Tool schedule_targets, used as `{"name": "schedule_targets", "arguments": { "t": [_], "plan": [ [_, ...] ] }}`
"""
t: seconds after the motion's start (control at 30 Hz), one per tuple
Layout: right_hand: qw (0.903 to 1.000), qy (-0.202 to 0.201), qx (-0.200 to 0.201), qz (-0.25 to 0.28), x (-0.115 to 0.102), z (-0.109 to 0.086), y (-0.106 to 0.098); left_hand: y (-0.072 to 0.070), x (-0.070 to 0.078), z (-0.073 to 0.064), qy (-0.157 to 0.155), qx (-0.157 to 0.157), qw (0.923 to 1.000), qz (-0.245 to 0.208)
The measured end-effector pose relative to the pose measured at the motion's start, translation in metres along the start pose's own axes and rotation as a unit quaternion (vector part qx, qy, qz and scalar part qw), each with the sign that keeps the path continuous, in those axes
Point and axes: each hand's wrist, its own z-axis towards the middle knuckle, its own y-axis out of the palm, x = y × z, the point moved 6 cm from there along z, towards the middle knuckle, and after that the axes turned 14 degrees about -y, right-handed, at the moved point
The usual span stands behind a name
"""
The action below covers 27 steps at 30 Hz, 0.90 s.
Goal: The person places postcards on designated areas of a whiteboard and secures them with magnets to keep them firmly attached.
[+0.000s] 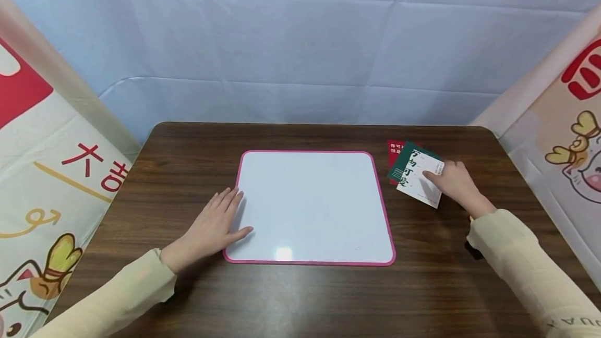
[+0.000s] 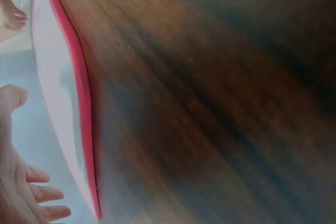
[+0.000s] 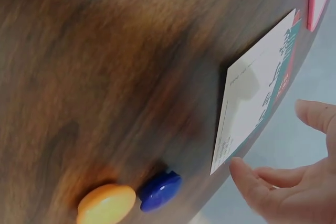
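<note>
Head view shows us the left hand (image 1: 213,226) with fingers straight, gripping nothing, over the left edge of the whiteboard (image 1: 310,197), perhaps to steady it. To its right, we see the right hand (image 1: 455,181), thumb and fingers parted, no grip evident, beside the white card (image 1: 424,184), which overlaps green (image 1: 405,156) and red (image 1: 394,145) cards, leaving their edges showing.

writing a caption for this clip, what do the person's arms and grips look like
The left sleeve and right sleeve are both pale cream. Dark lettering, partly cut off by the picture's edge, marks the right one. The left grip and right grip show no gloves.
</note>
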Motion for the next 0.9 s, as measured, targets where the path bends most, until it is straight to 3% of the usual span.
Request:
{"name": "schedule_targets", "arguments": {
  "t": [0.33, 0.6, 0.9],
  "plan": [
    [0.9946, 0.081, -0.047, 0.045, 0.007, -0.004, 0.003, 0.005, -0.001, -0.008, 0.008, -0.007, 0.9998, -0.018],
    [0.9885, 0.114, -0.081, 0.059, 0.008, -0.004, 0.009, 0.011, -0.003, -0.014, 0.000, -0.021, 0.9993, -0.032],
    [0.9734, 0.180, -0.120, 0.077, 0.008, -0.005, 0.018, 0.018, -0.004, -0.018, -0.015, -0.051, 0.9977, -0.041]
  ]
}}
